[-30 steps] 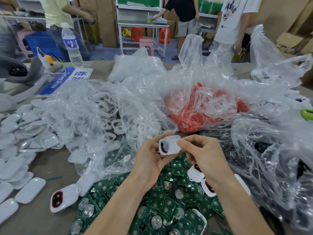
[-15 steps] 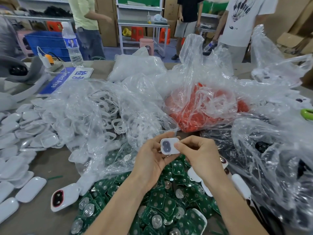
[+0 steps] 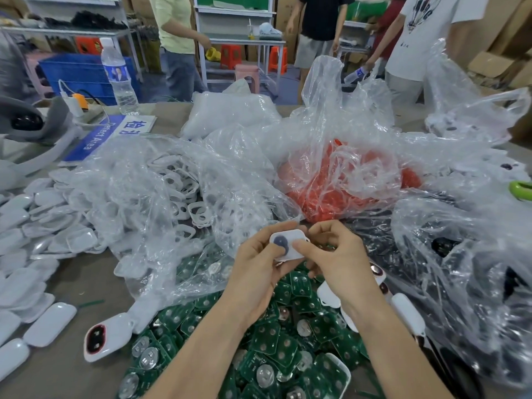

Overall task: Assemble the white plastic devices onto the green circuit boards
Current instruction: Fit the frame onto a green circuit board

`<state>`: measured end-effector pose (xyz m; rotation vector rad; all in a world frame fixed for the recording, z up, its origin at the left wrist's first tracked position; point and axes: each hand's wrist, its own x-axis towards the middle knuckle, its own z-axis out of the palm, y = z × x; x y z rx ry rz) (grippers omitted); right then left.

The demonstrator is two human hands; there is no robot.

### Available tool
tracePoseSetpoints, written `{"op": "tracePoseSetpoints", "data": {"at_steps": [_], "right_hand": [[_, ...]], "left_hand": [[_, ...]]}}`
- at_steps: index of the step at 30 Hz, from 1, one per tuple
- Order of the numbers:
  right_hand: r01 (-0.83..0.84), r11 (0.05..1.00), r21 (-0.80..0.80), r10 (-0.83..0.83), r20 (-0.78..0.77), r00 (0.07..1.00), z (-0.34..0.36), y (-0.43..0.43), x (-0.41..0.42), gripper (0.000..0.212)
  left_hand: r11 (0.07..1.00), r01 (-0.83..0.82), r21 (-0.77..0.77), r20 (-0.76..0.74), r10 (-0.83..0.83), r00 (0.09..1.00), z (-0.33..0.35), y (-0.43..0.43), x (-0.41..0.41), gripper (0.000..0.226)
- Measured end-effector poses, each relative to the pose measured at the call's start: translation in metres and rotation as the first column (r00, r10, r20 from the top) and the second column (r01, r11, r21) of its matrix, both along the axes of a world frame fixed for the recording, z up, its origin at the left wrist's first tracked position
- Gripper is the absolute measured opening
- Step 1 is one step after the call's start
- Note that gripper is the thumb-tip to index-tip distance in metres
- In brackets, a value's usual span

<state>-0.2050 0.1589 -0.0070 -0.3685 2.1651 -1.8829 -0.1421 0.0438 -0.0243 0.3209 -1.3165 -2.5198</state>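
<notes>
Head view — white device in a shared pinch — left grip, right grip.

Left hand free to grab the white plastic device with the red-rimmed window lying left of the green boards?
Probably not yet: the left hand grips the small white plastic casing with the right hand. The red-rimmed white device itself lies uncovered.

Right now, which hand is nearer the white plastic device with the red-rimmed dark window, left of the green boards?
Left. The left hand, gripping another casing, is up-right of the white device; the right hand is farther right.
</notes>
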Motion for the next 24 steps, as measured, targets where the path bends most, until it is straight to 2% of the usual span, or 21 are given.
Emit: {"op": "tracePoseSetpoints", "data": {"at_steps": [3,5,8,12,14,16,18,20,22,24], "right_hand": [[-0.05,0.998,-0.045,0.053,0.058,0.997,0.0,0.002,-0.001,0.02],[-0.044,0.999,0.024,0.044,0.008,0.999,-0.001,0.004,-0.003,0.017],[-0.027,0.988,0.15,0.045,-0.114,0.992,-0.002,0.006,-0.005,0.009],[-0.099,0.955,0.279,0.158,-0.196,0.968,0.002,0.007,-0.007,0.005],[-0.177,0.922,0.343,0.246,-0.17,0.954,0.01,0.013,-0.012,0.001],[-0.233,0.912,0.338,0.289,-0.125,0.949,0.027,0.029,-0.028,0.002],[-0.101,0.943,0.317,0.167,-0.187,0.968,0.048,0.054,-0.063,0.005],[0.177,0.941,0.289,-0.076,-0.329,0.941,0.07,0.083,-0.115,0.01],[0.41,0.856,0.314,-0.263,-0.419,0.869,0.085,0.11,-0.169,0.009],[0.495,0.725,0.48,-0.277,-0.455,0.847,0.09,0.129,-0.21,0.014]], "left_hand": [[1.0,0.026,0.009,-0.012,-0.025,1.0,-0.001,0.0,0.0,0.033],[0.999,0.031,-0.022,0.01,-0.031,0.999,-0.002,-0.001,0.0,0.032],[0.982,0.025,-0.185,0.093,-0.008,0.996,-0.004,-0.001,0.002,0.029],[0.93,0.051,-0.364,0.151,0.005,0.989,-0.008,0.002,0.003,0.024],[0.93,0.067,-0.362,0.186,0.002,0.983,-0.009,0.002,0.003,0.025],[0.954,0.073,-0.29,0.208,-0.012,0.978,-0.011,0.002,0.003,0.025],[0.98,0.075,-0.187,0.212,-0.034,0.977,-0.011,0.002,0.002,0.025],[0.993,0.068,-0.092,0.214,-0.047,0.976,-0.011,0.001,0.0,0.026],[0.998,0.064,-0.01,0.221,-0.06,0.973,-0.01,-0.001,-0.002,0.027],[0.995,0.074,0.072,0.22,-0.088,0.972,-0.009,-0.003,-0.003,0.029]]}}
